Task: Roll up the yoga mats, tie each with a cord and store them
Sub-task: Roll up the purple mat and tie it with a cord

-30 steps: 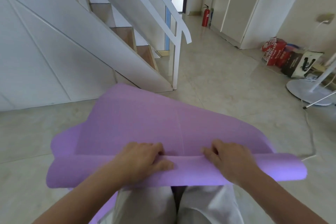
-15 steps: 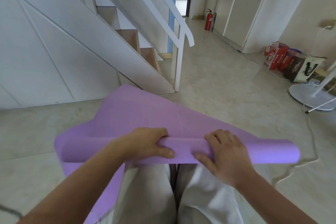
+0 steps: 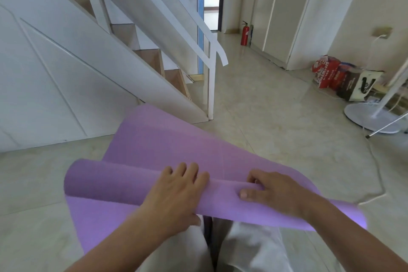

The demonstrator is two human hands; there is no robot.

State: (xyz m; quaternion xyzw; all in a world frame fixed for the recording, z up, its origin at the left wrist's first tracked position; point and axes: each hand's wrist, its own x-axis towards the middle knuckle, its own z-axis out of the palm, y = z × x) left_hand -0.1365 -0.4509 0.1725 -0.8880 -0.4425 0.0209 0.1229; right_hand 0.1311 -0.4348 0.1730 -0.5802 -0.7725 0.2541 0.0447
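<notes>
A purple yoga mat point(image 3: 167, 139) is partly rolled, its flat part stretching away over the floor toward the stairs. The rolled part point(image 3: 114, 183) lies across my lap, slanting down to the right. My left hand point(image 3: 176, 194) wraps over the middle of the roll, fingers across the top and thumb underneath. My right hand point(image 3: 280, 192) grips the roll further right, fingers curled over its far side and thumb pressed on the near side. A loose flap of mat hangs below the roll on the left. No cord is in view.
A white staircase with a railing post point(image 3: 211, 86) rises on the left. At the right stand red bags point(image 3: 325, 72), a box and a fan base point(image 3: 371, 117), with a cable point(image 3: 379, 172) trailing over the tiled floor. A fire extinguisher point(image 3: 244, 33) stands by the far cupboards.
The roll has turned further along the mat and grown thicker. Both hands shifted their hold over it; my left fingers now reach across the top. The roll's right end has dropped.
</notes>
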